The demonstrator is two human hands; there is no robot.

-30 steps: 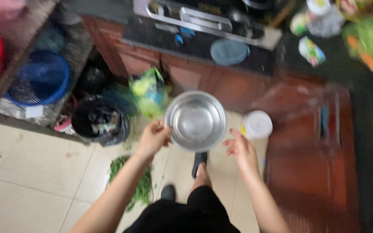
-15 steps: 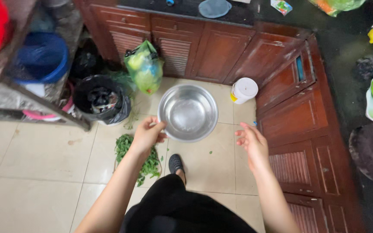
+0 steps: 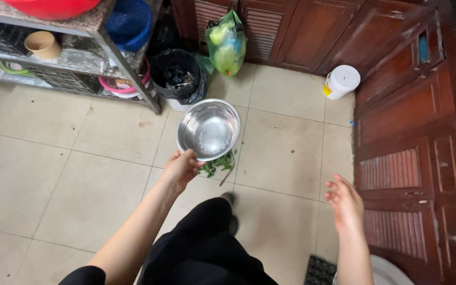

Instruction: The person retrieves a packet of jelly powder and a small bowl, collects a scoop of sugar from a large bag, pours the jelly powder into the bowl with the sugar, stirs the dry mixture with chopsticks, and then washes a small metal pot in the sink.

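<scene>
We note our left hand (image 3: pixel 181 170) pinching the empty steel bowl's (image 3: pixel 209 129) near rim, level above floor greens (image 3: pixel 218 163); right hand (image 3: pixel 345 203) free, fingers loosely spread.

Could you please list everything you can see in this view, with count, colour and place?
steel bowl: one, silver, held over the floor at centre
greens: one pile, green, on the floor partly under the bowl
bin: one, black, on the floor beside the rack
bag: one, clear with green produce, against the cabinet
tub: one, white, on the floor by the cabinet corner
rack: one, grey metal, upper left
basket: one, blue, on the rack
basin: one, red, on top of the rack
cup: one, tan, on a rack shelf
cabinets: red-brown wood, top and right
left hand: grips the bowl's rim
right hand: open, holding nothing
</scene>
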